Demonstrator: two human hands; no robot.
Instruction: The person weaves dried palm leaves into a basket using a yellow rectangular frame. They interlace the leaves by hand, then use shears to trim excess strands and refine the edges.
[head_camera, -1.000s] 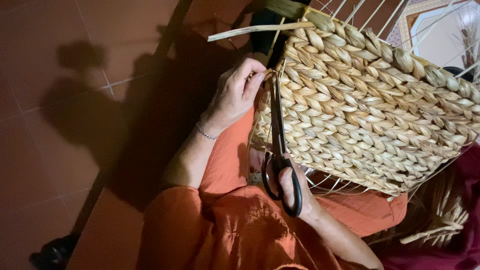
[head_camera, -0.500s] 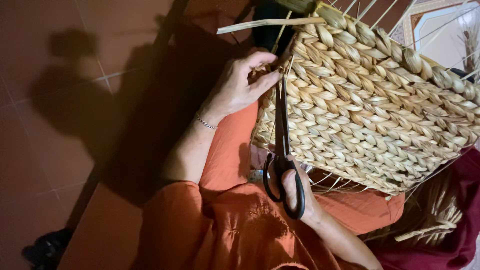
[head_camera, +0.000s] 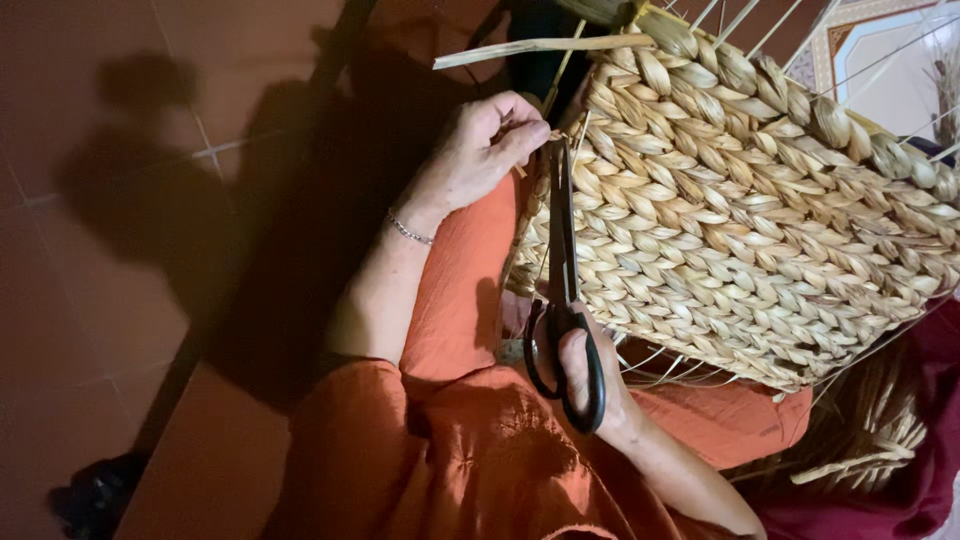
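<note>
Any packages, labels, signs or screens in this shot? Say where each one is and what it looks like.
None in view. Only a woven basket, black-handled scissors in the right hand, the left hand at the basket's edge, and a patterned white-and-tan panel at top right, unreadable.

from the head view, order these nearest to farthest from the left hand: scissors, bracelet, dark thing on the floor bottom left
From the left hand:
1. Scissors: blade tips right beside the fingertips, against the woven basket.
2. Bracelet: on that hand's own wrist, just below it.
3. Dark thing: on the floor, far bottom left.
</note>
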